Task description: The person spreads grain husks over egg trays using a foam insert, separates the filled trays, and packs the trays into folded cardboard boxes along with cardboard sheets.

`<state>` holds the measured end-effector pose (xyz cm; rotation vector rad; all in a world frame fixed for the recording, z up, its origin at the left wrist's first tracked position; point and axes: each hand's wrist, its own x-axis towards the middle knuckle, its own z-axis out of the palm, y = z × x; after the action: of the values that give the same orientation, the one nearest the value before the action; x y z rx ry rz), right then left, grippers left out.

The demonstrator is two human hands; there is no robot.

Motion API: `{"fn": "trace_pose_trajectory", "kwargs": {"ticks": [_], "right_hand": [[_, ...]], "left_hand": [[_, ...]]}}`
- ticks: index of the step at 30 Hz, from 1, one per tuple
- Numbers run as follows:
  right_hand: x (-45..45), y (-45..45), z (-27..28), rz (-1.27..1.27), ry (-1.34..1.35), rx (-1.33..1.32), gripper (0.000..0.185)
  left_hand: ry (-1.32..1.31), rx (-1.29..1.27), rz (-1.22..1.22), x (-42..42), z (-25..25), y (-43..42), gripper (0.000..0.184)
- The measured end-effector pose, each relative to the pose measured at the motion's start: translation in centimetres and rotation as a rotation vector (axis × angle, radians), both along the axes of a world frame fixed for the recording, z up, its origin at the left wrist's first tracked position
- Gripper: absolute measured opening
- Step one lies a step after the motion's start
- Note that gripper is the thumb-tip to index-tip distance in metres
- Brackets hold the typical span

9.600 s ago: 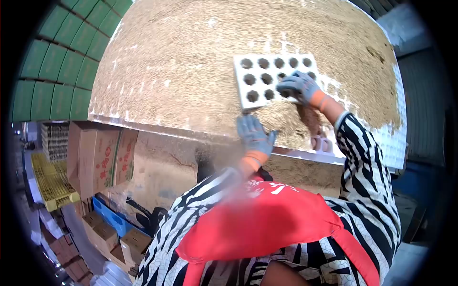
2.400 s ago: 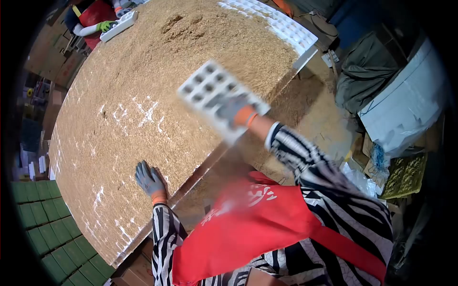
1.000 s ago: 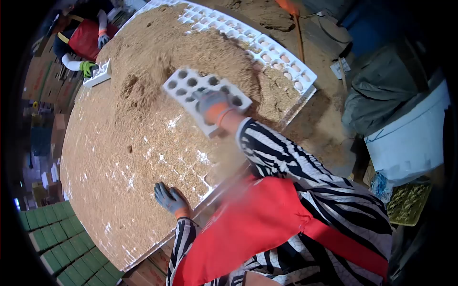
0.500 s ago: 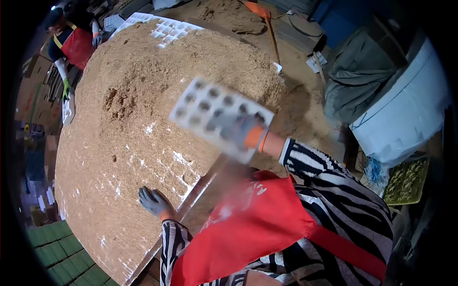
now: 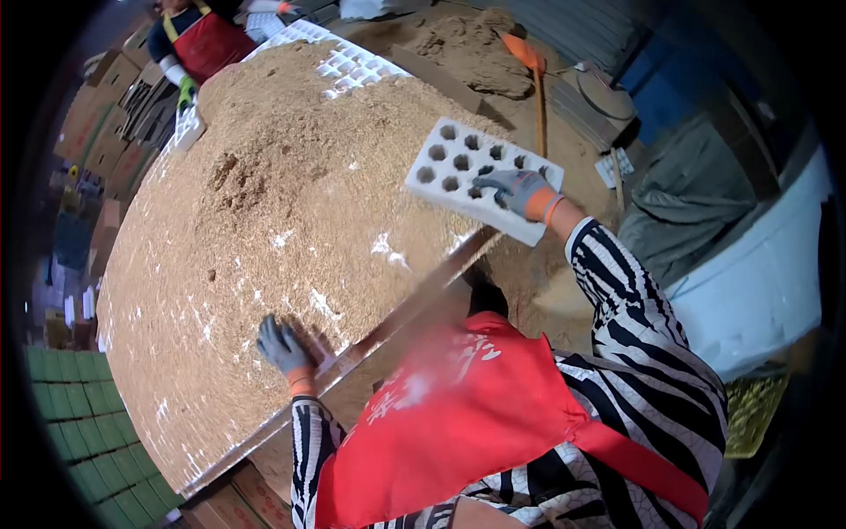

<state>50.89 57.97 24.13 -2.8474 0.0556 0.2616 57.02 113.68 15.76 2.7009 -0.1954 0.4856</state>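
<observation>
My right hand (image 5: 522,192), in a grey glove with an orange cuff, grips a white foam block (image 5: 467,176) with rows of round holes, its fingers at the holes. The block lies at the right end of the grain-like husks (image 5: 291,194), partly past the table's edge. My left hand (image 5: 284,346), gloved the same way, rests with fingers spread on the husks near the front edge. White patches show through the husks between the hands.
A co-worker in a red apron (image 5: 210,44) holds another white block (image 5: 187,128) at the far left. White trays (image 5: 361,69) line the far edge. An orange shovel (image 5: 526,55) stands behind. Green boxes (image 5: 79,397) are at lower left, a light-blue covered bin (image 5: 749,291) at right.
My right hand and the foam block have moved right and slightly up in the view, to the table's edge. My left hand stays on the husks. The far trays' eggs seen earlier no longer show.
</observation>
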Motion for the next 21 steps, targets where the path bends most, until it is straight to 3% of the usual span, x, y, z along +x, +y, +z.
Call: {"fn": "trace_pose_trajectory", "kwargs": {"ticks": [1, 4, 7, 9, 11, 17, 19, 21], "right_hand": [[1.3, -1.2, 1.8, -0.050, 0.081, 0.002, 0.045], [5.8, -8.5, -1.5, 0.022, -0.264, 0.066, 0.043], [7.4, -10.3, -0.8, 0.123, -0.107, 0.010, 0.046], [8.0, -8.9, -2.6, 0.512, -0.282, 0.128, 0.049], [10.2, -6.1, -2.5, 0.852, -0.300, 0.421, 0.048], [25.1, -4.1, 0.8, 0.778, 0.016, -0.014, 0.043], [31.9, -5.8, -2.3, 0.718, -0.114, 0.068, 0.042], [37.4, -7.6, -1.9, 0.563, -0.122, 0.077, 0.040]], "left_hand": [[0.001, -0.001, -0.014, -0.1, 0.4, -2.9, 0.040], [0.038, -0.009, -0.097, 0.8, 0.8, -10.2, 0.042], [0.077, -0.024, 0.007, 1.5, -0.1, -16.0, 0.045], [0.093, 0.017, 0.108, 1.8, -0.7, -18.5, 0.049], [0.087, 0.081, 0.231, 1.7, -1.0, -20.7, 0.051], [0.187, 0.150, 0.376, 1.4, -1.7, -22.9, 0.058], [0.173, 0.133, 0.379, 1.4, -1.6, -23.0, 0.059], [0.186, 0.139, 0.398, 1.6, -1.5, -23.2, 0.060]]}}
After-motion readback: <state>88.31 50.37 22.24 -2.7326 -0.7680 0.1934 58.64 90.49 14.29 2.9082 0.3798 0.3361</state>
